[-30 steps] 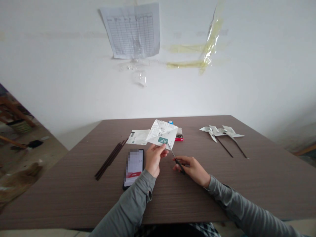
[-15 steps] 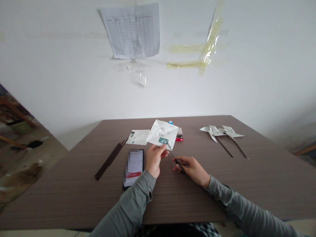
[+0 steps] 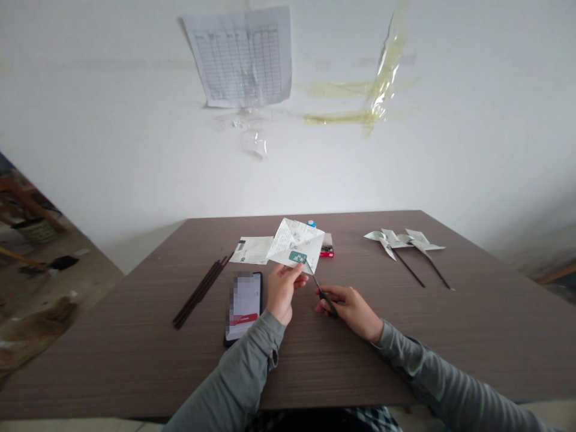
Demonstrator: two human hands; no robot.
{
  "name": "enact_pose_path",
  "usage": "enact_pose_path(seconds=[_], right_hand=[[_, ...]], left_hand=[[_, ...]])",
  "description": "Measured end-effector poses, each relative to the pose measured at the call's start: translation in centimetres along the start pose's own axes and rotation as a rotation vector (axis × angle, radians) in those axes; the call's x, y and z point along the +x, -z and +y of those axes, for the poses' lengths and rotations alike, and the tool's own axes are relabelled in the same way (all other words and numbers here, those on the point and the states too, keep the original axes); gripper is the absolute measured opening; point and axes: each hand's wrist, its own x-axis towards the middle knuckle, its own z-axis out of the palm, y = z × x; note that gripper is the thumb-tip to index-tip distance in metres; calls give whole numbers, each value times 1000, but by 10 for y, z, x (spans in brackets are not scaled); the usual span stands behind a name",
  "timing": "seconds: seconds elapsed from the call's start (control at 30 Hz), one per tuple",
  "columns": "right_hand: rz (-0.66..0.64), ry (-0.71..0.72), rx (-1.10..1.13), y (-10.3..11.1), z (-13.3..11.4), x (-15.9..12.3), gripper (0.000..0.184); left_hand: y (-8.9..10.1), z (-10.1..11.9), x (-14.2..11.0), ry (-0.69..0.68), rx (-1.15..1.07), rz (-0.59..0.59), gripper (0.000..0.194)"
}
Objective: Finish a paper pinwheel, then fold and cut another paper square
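Observation:
My left hand (image 3: 282, 289) pinches the lower corner of a folded white paper square (image 3: 297, 244) with print and a small teal patch, holding it up above the brown table (image 3: 135, 336). My right hand (image 3: 350, 307) grips a pair of dark-handled scissors (image 3: 320, 288). Their blades point up and left and meet the paper's lower edge beside my left thumb. Both forearms wear grey sleeves.
A phone (image 3: 244, 303) lies left of my left hand, with several dark thin sticks (image 3: 201, 289) further left. A white sheet (image 3: 254, 249) and a small red box (image 3: 327, 247) lie behind the held paper. Two paper pinwheels on sticks (image 3: 406, 243) rest at the right. A printed table sheet (image 3: 243, 55) hangs on the wall.
Almost nothing differs; the paper and scissors stay in the same place, with only a slight shift of the blades at the paper's edge.

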Motion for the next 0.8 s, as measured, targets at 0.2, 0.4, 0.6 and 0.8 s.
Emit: enact_pose_path(seconds=[0.2, 0.4, 0.6, 0.8], right_hand=[[-2, 5, -10, -1, 0, 1, 59], [8, -17, -10, -2, 0, 1, 61], [-5, -16, -9, -2, -3, 0, 61], [2, -17, -11, -1, -5, 0, 60]], left_hand=[[0, -1, 0, -8, 1, 5, 23], [-1, 0, -1, -6, 10, 8, 23], [0, 1, -1, -10, 6, 4, 24], [0, 1, -2, -25, 28, -1, 30]])
